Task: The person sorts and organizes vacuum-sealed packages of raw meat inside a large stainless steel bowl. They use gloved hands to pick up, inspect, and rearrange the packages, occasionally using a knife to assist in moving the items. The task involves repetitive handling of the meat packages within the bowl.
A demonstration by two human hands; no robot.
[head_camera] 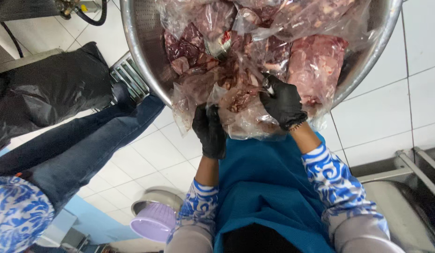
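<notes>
**Desk:** Where are you with the meat?

**Me:** Early, I'd judge. My left hand point(209, 132) is closed around the lower corner of a clear bag of raw meat point(241, 110), and my right hand point(283, 104) pinches the plastic higher up, fingers curled — I can't tell whether it has a small tool in it. The bag hangs over the near rim of the big steel colander bowl point(137, 44). It looks unopened, and several other bagged cuts point(316, 61) are piled in the bowl behind it.

**Desk:** Anything in the way?

**Me:** A second person's leg in jeans point(81, 145) stands close at my left, with a black bin bag point(48, 89) just beyond. A lilac plastic basket point(155, 221) sits near my left sleeve, and a metal frame point(409, 168) flanks my right.
</notes>
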